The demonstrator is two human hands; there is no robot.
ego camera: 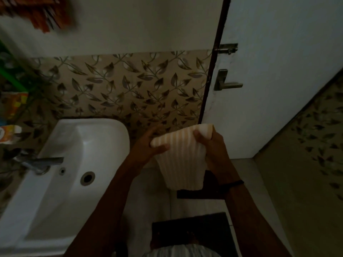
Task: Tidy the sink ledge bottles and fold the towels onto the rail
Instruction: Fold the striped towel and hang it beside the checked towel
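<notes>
A pale towel with faint orange stripes (181,154) hangs folded in front of me, to the right of the white sink (83,145). My left hand (148,145) grips its upper left edge, thumb across the front. My right hand (211,145) grips the upper right corner, fingers curled round the cloth. The towel's lower end hangs free above the floor. An orange and white bottle (10,133) lies at the far left by the sink ledge. No rail shows in view.
A metal tap (39,161) juts over the sink from the left. A white door (269,80) with a lever handle (226,80) stands right of the leaf-patterned tiles. A dark mat (191,232) lies on the floor below. A blurred orange cloth (37,12) hangs top left.
</notes>
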